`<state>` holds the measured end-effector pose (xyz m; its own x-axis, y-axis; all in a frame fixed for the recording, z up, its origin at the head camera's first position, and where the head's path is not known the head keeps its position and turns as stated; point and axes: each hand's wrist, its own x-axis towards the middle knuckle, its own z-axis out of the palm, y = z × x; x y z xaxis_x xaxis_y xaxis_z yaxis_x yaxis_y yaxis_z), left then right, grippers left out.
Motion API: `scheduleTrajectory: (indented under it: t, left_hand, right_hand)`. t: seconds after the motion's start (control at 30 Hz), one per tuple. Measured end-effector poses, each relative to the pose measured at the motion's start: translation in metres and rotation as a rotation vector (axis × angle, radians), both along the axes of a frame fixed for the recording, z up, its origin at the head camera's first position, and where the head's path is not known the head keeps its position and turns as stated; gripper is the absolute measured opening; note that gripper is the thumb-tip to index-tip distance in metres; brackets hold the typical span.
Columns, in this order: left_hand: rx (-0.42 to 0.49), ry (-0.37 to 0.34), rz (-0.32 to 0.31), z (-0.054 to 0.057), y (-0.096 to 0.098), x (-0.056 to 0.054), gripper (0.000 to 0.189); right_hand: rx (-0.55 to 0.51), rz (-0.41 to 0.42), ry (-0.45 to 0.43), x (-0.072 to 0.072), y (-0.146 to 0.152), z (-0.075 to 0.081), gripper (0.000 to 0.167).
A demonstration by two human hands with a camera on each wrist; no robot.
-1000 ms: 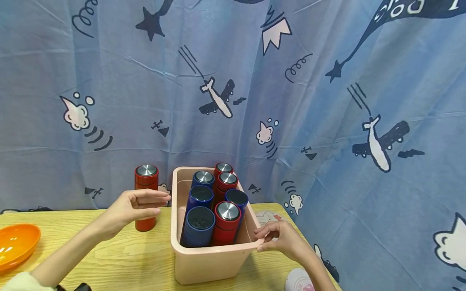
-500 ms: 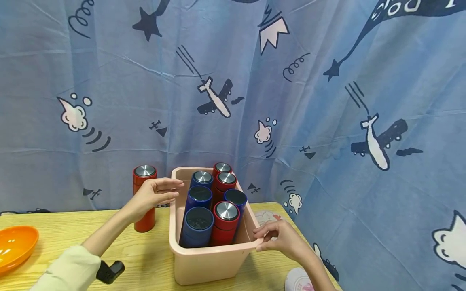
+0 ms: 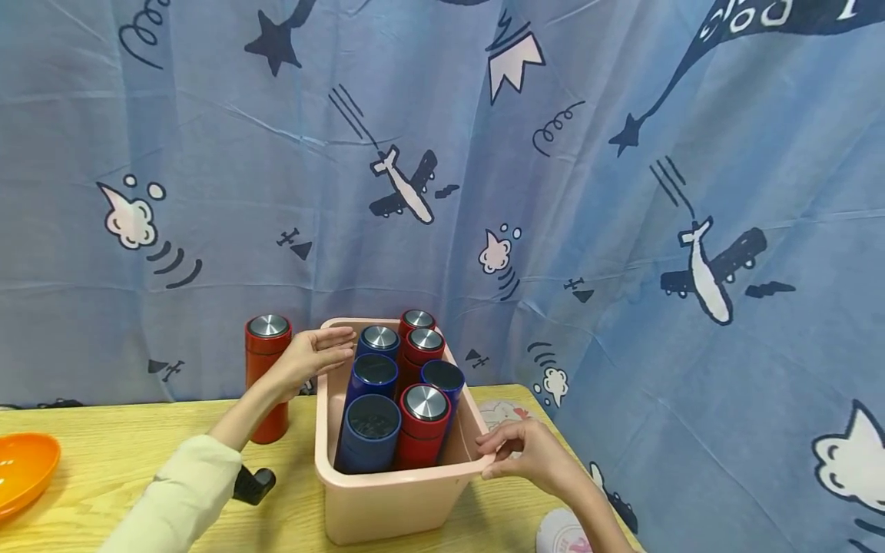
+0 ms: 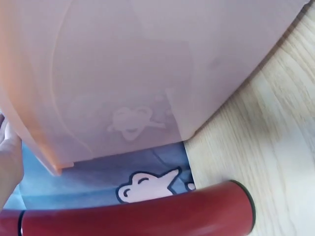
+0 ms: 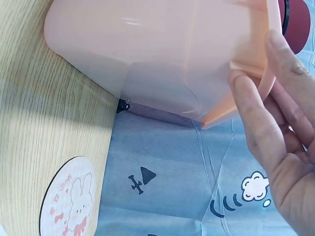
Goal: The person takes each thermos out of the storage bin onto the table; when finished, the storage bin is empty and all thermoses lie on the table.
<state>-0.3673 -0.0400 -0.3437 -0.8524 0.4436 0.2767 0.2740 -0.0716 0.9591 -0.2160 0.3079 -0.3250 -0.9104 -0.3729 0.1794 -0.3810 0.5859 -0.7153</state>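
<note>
A pink plastic bin (image 3: 394, 507) stands on the table, packed with several upright thermoses, among them a blue one (image 3: 369, 442) and a red one (image 3: 422, 430) with a silver lid top. My left hand (image 3: 311, 361) hovers at the bin's far left rim, fingers straight and holding nothing; only its edge shows in the left wrist view. Just behind that wrist, another red thermos (image 3: 268, 418) stands outside the bin, partly covered by the hand. At the near right corner my right hand (image 3: 528, 457) pinches the rim, its thumb outside as the right wrist view shows.
An orange bowl (image 3: 24, 472) sits at the left table edge. Round printed coasters (image 3: 563, 534) lie right of the bin, one near, one partly behind it. A blue patterned curtain (image 3: 442, 153) hangs along the table's back and right sides.
My left hand has moved right and slightly up, from in front of the lone red thermos to the bin's left rim. The right hand keeps its hold on the corner.
</note>
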Motion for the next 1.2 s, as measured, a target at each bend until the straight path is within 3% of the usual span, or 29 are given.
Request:
scheduleTrajectory:
  t: [0.17,0.3,0.47,0.53,0.7,0.87,0.97,1.2]
  left_hand:
    - [-0.042,0.021,-0.034,0.005,0.006,-0.005,0.056]
    - [-0.064,0.081,-0.083,0.007,0.008,-0.012,0.057]
    - [-0.038,0.206,-0.261,0.009,0.011,-0.022,0.055]
    - [-0.049,0.191,-0.302,0.01,0.011,-0.024,0.056]
    - [-0.183,0.057,-0.304,0.014,0.01,-0.026,0.062]
    - [-0.332,0.014,-0.317,0.021,0.012,-0.028,0.06]
    - [-0.394,0.017,-0.32,0.023,0.012,-0.028,0.061]
    - [-0.43,0.067,-0.33,0.021,0.009,-0.028,0.063]
  right_hand:
    - [0.02,0.0,0.024,0.001,0.001,-0.001,0.025]
    - [0.011,0.008,0.03,0.002,0.001,-0.002,0.026]
    - [-0.001,0.016,0.039,0.001,-0.001,-0.002,0.025]
    - [-0.005,0.022,0.041,0.001,-0.002,-0.002,0.026]
    - [-0.007,0.03,0.05,0.002,-0.002,-0.002,0.026]
    - [0.0,0.006,0.037,0.002,-0.002,-0.003,0.026]
    - [0.005,0.007,0.026,0.002,-0.002,-0.003,0.026]
    - [0.003,-0.004,0.018,0.003,-0.003,-0.001,0.025]
